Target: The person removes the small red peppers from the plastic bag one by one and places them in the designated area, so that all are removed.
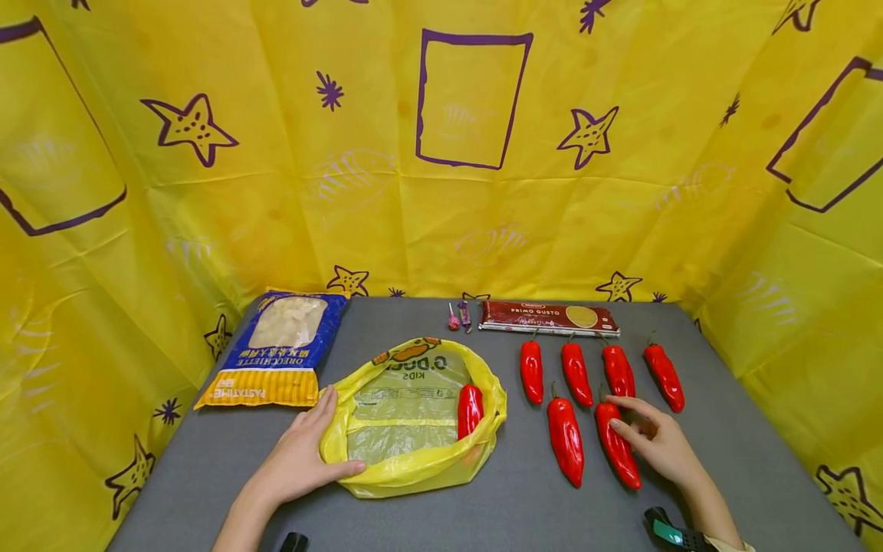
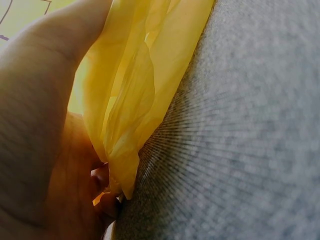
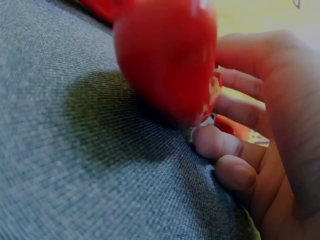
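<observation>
A yellow translucent plastic bag (image 1: 414,475) lies with its mouth spread wide, printed with a duck design. My left hand (image 1: 303,448) grips its left side, thumb over the near rim; the wrist view shows curled fingertips (image 2: 105,205) at the gathered plastic (image 2: 125,145). Inside the bag is one red pepper (image 1: 471,410). On the right, my right hand (image 1: 658,441) pinches the right-hand pepper of the front row (image 1: 617,452) near its stem end. In the right wrist view this pepper (image 3: 165,60) hides part of the fingers.
Several more red peppers (image 1: 566,445) lie on the grey table (image 1: 386,529) around the right hand. A blue and yellow pasta bag (image 1: 276,349) is at the left. Farther back are a brown-red pasta pack (image 1: 524,317) and a lollipop (image 1: 453,318). Yellow cloth (image 1: 386,192) surrounds the table.
</observation>
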Demonstrator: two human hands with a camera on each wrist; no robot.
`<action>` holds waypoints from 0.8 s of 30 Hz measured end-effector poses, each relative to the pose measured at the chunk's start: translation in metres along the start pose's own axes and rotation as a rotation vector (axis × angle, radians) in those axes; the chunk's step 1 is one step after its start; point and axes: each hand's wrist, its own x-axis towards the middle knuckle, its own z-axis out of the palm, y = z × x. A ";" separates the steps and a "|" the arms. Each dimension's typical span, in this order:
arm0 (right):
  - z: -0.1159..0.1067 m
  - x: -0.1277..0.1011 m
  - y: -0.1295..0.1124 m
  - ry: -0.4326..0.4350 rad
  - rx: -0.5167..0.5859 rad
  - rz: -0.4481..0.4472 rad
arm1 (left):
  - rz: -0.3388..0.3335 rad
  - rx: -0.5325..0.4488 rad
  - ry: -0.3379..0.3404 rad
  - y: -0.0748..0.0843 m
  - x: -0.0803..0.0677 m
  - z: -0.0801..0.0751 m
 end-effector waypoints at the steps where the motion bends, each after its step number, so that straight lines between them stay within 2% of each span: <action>1: 0.000 0.000 0.000 0.002 0.001 -0.002 | 0.000 0.001 0.000 0.000 0.000 0.000; 6: 0.001 0.000 0.000 0.013 0.010 0.012 | -0.001 0.005 0.000 -0.001 0.001 0.000; 15: 0.001 0.000 0.000 0.020 0.028 -0.014 | 0.003 -0.001 0.004 0.000 0.000 0.000; 24: -0.001 0.000 -0.002 0.084 0.053 -0.065 | 0.006 0.010 0.003 -0.002 0.001 0.002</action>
